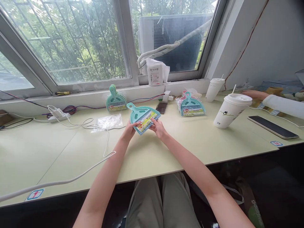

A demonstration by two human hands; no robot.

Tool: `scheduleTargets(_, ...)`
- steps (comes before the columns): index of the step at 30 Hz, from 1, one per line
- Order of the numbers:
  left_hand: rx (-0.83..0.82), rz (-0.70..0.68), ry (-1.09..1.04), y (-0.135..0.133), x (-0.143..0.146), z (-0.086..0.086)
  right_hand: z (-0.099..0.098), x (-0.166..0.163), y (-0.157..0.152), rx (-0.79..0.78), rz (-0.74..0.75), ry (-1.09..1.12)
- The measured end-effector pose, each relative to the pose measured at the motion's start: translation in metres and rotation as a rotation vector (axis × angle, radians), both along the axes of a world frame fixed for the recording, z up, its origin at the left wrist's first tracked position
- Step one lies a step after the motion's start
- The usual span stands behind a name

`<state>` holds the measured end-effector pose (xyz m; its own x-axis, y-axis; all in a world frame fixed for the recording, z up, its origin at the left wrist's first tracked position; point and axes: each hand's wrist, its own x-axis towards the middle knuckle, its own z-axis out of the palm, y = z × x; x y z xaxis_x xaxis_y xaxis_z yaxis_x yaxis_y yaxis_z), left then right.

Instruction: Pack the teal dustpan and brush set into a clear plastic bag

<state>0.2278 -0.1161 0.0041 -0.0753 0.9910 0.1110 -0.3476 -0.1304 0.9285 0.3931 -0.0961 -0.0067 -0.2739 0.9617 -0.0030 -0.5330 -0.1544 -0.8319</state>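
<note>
I hold a small teal dustpan-and-brush set [142,117] with a colourful label just above the pale green desk [166,152]. My left hand [129,129] grips its lower left edge, and my right hand [158,128] grips its lower right edge. An empty clear plastic bag [108,122] lies to the left of my hands. Another teal set [116,100] leans against the window ledge behind. A bagged pile of similar sets [191,106] lies to the right.
A white cable [71,179] trails across the desk to a power strip [58,115]. Two white lidded cups [231,109] [214,88] stand at right, near a dark phone [273,127]. Another person's sleeved arm [277,103] rests at far right. A tissue pack [155,72] sits on the sill.
</note>
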Motion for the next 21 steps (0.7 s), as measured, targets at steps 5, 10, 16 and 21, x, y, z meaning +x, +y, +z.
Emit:
scheduleTargets(5,0.025,-0.047,0.047,-0.001,0.000,-0.003,-0.006,0.000,0.003,-0.007,-0.034,-0.020)
scheduleTargets(10,0.018,-0.020,0.227,0.007,-0.009,-0.005,-0.006,0.000,0.002,0.007,-0.067,-0.012)
scheduleTargets(16,0.038,0.745,1.088,0.014,-0.061,-0.017,-0.012,0.003,0.007,-0.023,-0.150,-0.016)
scheduleTargets(21,-0.240,0.654,1.534,0.009,-0.087,-0.031,-0.018,0.005,0.013,-0.044,-0.184,-0.044)
